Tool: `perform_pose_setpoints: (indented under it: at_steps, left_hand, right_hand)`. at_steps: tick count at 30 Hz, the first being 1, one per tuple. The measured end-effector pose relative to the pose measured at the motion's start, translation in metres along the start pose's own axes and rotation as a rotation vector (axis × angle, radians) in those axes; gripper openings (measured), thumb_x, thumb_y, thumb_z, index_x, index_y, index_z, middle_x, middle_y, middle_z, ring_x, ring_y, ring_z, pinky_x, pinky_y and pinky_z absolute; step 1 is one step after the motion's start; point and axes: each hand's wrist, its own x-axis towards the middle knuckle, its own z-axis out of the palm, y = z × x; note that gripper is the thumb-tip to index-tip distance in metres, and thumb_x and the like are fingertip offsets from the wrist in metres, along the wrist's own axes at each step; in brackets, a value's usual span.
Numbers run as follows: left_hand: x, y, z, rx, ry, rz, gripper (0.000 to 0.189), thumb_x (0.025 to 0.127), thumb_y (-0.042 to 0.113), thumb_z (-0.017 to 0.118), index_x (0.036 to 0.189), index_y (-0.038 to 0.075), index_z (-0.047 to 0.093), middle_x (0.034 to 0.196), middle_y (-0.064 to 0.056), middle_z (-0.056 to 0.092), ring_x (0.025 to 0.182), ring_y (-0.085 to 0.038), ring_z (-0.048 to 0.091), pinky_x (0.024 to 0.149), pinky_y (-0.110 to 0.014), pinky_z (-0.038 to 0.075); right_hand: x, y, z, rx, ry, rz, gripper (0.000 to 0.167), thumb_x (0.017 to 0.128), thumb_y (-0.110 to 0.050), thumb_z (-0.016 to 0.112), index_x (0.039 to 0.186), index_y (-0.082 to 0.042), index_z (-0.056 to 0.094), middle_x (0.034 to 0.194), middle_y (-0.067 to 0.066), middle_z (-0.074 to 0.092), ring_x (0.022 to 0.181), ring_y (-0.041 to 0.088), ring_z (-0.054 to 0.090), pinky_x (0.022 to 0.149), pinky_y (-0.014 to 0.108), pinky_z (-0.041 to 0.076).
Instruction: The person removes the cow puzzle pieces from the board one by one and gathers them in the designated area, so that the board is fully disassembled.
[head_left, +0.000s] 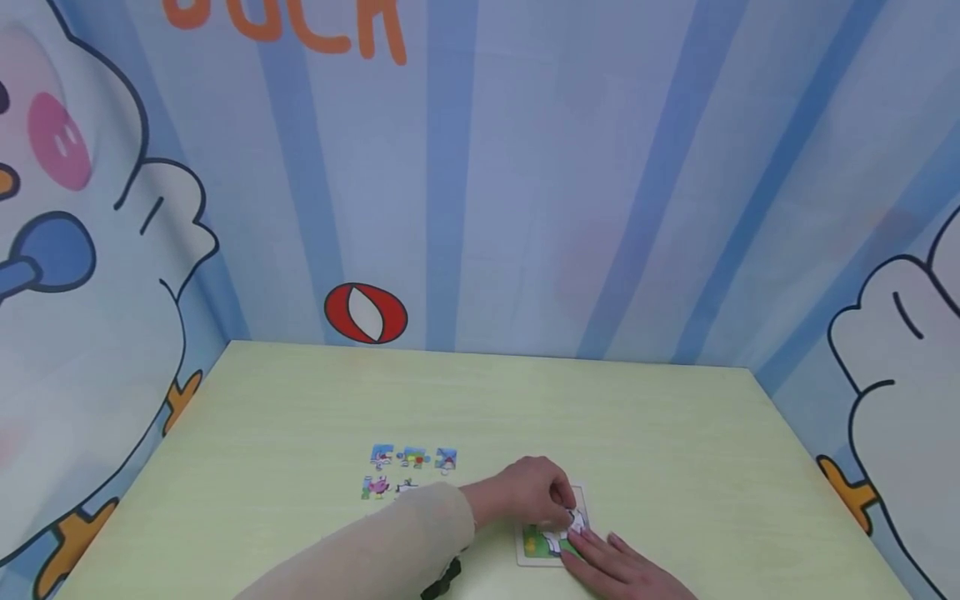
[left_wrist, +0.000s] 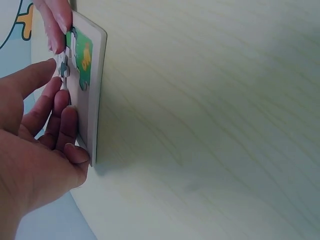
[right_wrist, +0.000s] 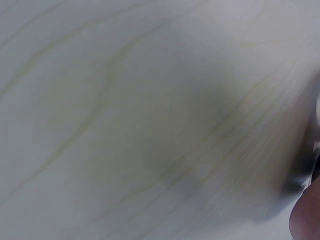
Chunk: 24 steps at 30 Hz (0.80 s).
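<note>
A jigsaw puzzle tray [head_left: 528, 563] with a pale frame lies on the table in front of me. Green pieces with a white animal figure and a yellow patch [left_wrist: 86, 57] sit in its lower part. My left hand [head_left: 534, 492] reaches over the tray from the left, pinching a small puzzle piece [left_wrist: 63, 69] between thumb and fingers at the tray's right side. From the lower right comes my right hand [head_left: 618, 568], its extended fingers touching the laid pieces close beside that piece. In the right wrist view, only a fingertip [right_wrist: 306, 215] shows at the edge.
Several loose puzzle pieces [head_left: 414, 457] lie in rows left of the tray, partly hidden by the left sleeve [head_left: 375, 550]. The pale wood-grain table [head_left: 300, 400] ends at a striped blue backdrop [head_left: 517, 208] with cartoon figures on both sides.
</note>
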Motion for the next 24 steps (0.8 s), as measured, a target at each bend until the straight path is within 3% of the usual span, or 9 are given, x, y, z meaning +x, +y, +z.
perform_pose_setpoints:
  at_steps: [9,16,24]
  left_hand:
    - [-0.0010,0.0004,0.0020,-0.011,0.037,0.008,0.009,0.092,0.018,0.083,0.098,0.016,0.076,0.082,0.012,0.062,0.076,-0.002,0.054,0.079,-0.020,0.046]
    - [0.0002,-0.0010,0.0034,-0.077,0.049,0.007,0.008,0.093,0.017,0.083,0.094,0.016,0.075,0.083,0.011,0.065,0.077,-0.003,0.057,0.082,-0.021,0.048]
    - [0.0012,-0.0029,0.0033,-0.115,0.039,0.024,0.008,0.093,0.016,0.083,0.096,0.018,0.076,0.083,0.012,0.067,0.076,-0.002,0.059,0.085,-0.022,0.047]
  right_hand:
    - [-0.0011,0.0025,0.0049,-0.004,0.063,-0.035,0.071,0.105,-0.060,0.056,0.167,-0.029,0.038,0.167,-0.001,0.044,0.158,-0.002,0.015,0.099,0.047,0.058]
    - [0.0001,0.0011,0.0009,0.032,-0.020,0.009,0.072,0.106,-0.064,0.051,0.168,-0.031,0.035,0.170,-0.004,0.040,0.158,0.000,0.023,0.103,0.050,0.056]
    - [0.0003,0.0002,-0.0005,0.044,-0.043,0.019,0.071,0.106,-0.065,0.049,0.166,-0.028,0.039,0.169,-0.002,0.042,0.157,0.006,0.033,0.103,0.051,0.055]
